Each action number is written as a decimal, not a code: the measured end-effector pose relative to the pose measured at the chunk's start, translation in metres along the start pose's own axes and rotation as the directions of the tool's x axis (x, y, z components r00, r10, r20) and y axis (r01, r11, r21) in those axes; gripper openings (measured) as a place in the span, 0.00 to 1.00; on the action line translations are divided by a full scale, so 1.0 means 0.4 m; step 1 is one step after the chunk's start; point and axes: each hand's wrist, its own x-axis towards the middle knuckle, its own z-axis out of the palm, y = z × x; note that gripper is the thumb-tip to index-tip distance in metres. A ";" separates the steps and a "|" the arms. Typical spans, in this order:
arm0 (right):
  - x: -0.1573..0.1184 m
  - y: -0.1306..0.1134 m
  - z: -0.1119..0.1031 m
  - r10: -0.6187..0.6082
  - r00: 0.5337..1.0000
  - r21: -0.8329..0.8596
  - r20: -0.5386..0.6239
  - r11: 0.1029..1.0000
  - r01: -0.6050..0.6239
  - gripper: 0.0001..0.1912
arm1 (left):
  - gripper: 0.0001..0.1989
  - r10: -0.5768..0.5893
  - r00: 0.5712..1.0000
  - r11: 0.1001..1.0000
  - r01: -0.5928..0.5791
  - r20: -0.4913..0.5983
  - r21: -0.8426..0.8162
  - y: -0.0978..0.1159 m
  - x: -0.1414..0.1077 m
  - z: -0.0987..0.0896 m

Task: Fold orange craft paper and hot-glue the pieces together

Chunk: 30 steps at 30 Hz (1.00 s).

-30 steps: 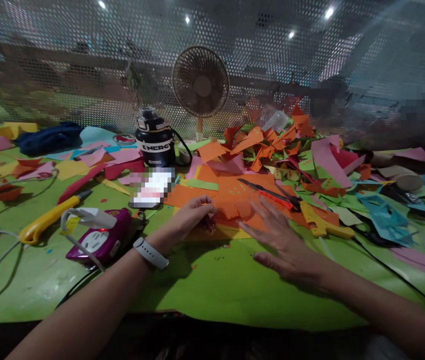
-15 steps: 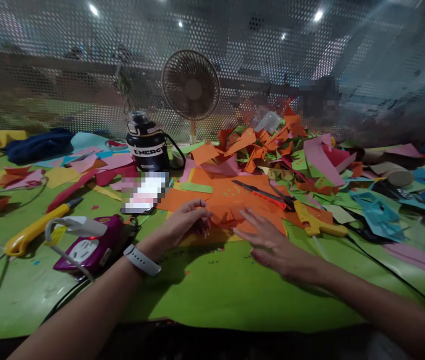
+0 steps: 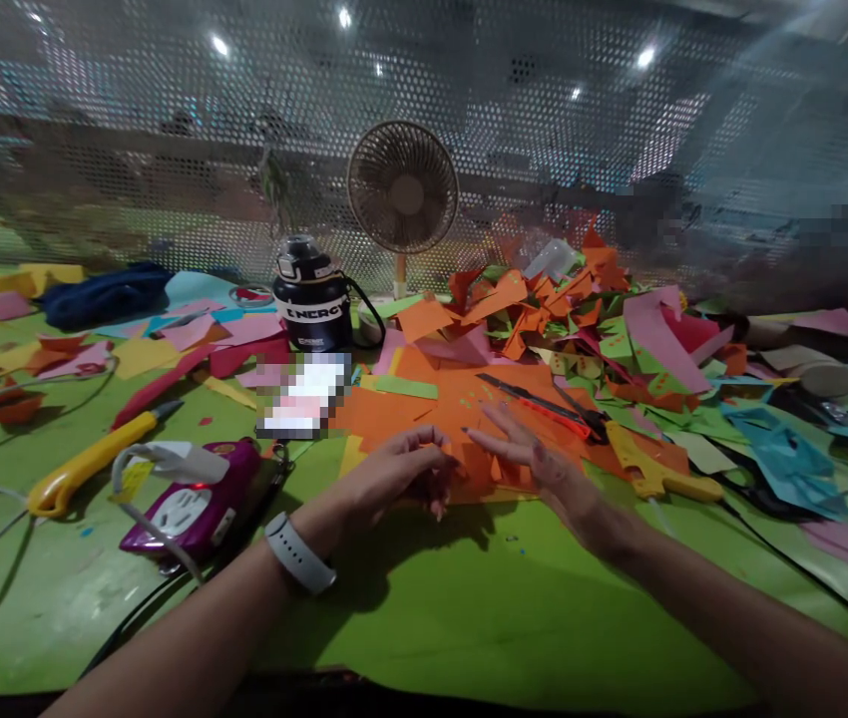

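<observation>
My left hand [image 3: 405, 467], with a pale watch band [image 3: 299, 554] on its wrist, hovers at the near left edge of the orange paper [image 3: 383, 407]. Its fingers are loosely bent and apart, and I see nothing held in them. To the right, my right hand [image 3: 544, 464] is open, fingers stretched out over the same paper. Below its fingers shows a small raised orange paper piece [image 3: 503, 471]. A dark, slim cutter-like tool with a red part [image 3: 548, 407] lies on the orange paper beyond my right hand. Beside it is a yellow glue gun [image 3: 630, 459].
A phone [image 3: 305, 394], a black bottle [image 3: 311, 304] and a fan [image 3: 405, 189] stand or lie behind. Left are a purple power strip [image 3: 225, 499] and a yellow-handled tool [image 3: 95, 464]. A heap of paper scraps [image 3: 574, 299] sits at the back right of the green table [image 3: 469, 618].
The view has shifted slightly, so the scene sits lower and further right. Both hands have drawn back a little toward me. The right hand's fingers are raised more.
</observation>
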 end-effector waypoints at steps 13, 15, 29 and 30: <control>0.001 0.007 0.017 0.022 0.999 0.064 0.029 0.998 -0.023 0.32 | 0.06 0.007 0.998 1.000 -0.007 0.064 -0.004 -0.008 -0.006 -0.011; 0.002 0.011 0.019 0.008 1.000 0.053 0.028 0.999 -0.010 0.32 | 0.06 0.001 0.997 1.000 -0.002 0.076 0.004 -0.006 -0.008 -0.009; 0.000 -0.012 0.022 -0.108 0.993 -0.174 0.038 0.978 0.113 0.31 | 0.05 0.004 0.991 1.000 0.000 0.134 -0.025 0.002 -0.016 0.002; 0.000 -0.012 0.022 -0.134 0.991 -0.190 0.032 0.972 0.137 0.31 | 0.05 0.005 0.991 1.000 -0.001 0.133 -0.025 0.002 -0.016 0.003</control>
